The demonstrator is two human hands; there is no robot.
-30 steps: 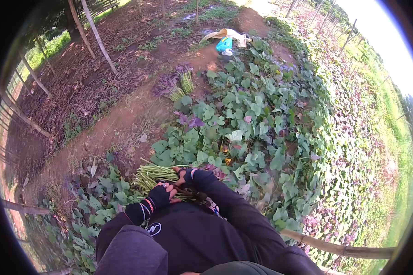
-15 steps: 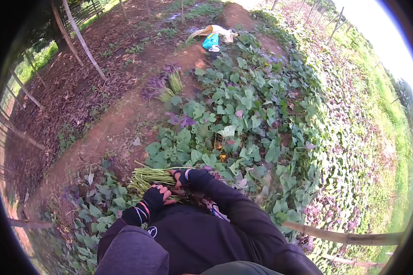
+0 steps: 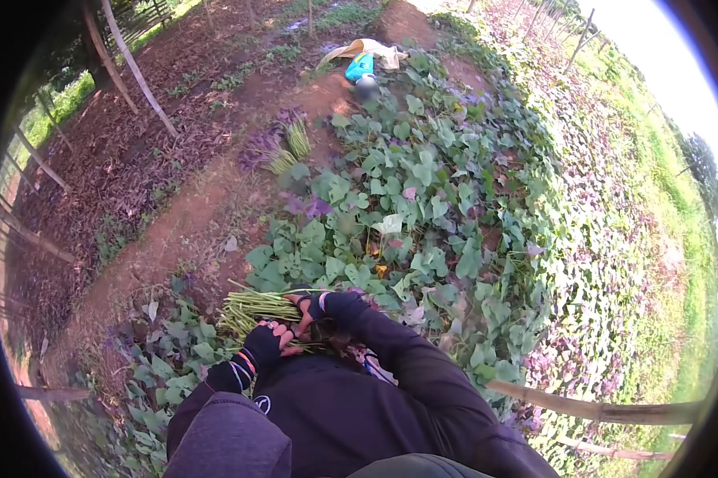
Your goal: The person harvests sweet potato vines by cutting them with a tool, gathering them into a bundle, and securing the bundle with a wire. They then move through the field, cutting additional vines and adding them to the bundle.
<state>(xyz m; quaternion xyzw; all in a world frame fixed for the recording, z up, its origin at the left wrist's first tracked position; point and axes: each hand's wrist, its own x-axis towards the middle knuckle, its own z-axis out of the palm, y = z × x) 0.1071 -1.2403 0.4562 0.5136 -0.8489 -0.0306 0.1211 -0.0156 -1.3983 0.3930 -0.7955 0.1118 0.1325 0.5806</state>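
A bundle of green leaf stems (image 3: 255, 307) lies across my front, its cut ends pointing left. My right hand (image 3: 301, 312), coming in over the bundle's right part, is closed around the stems. Just below it, my left hand (image 3: 277, 338) in a dark fingerless glove has its fingers curled on the lower side of the same bundle. The two hands almost touch. The leafy end is mostly hidden behind my right arm and body.
Broad-leaved green vines (image 3: 422, 167) cover the ground ahead. Tied purple-leaved bunches (image 3: 283, 151) lie on the bare soil path (image 3: 191, 199). Farther off are a blue bag (image 3: 359, 67) and a cream sack (image 3: 384, 52). A wooden pole (image 3: 598, 408) crosses at right.
My left hand has shifted slightly at the bundle's lower side, while my right hand keeps its hold. The whole view has moved a little.
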